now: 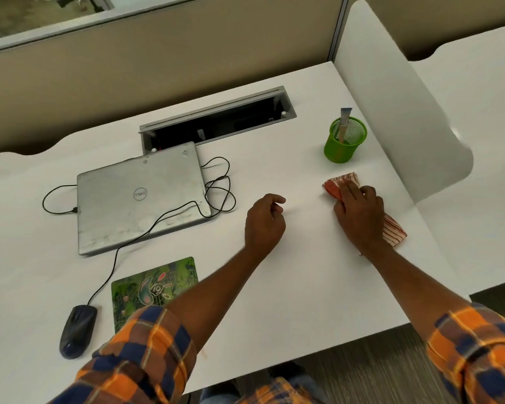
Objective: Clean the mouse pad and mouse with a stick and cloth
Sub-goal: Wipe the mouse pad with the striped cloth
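A green printed mouse pad (146,287) lies at the desk's near left, partly under my left forearm. A dark wired mouse (78,330) rests on the desk left of the pad. The red-and-white striped cloth (340,182) lies at the right, and my right hand (359,214) presses flat on it. My left hand (264,221) hovers over bare desk in the middle, fingers loosely curled, holding nothing. A wooden stick (344,123) stands in a green mesh cup (344,144) behind the cloth.
A shut silver Dell laptop (140,196) sits at the left with the mouse's black cable (216,188) looping over it. An open cable hatch (216,121) is behind it. A white divider panel (397,112) borders the desk on the right.
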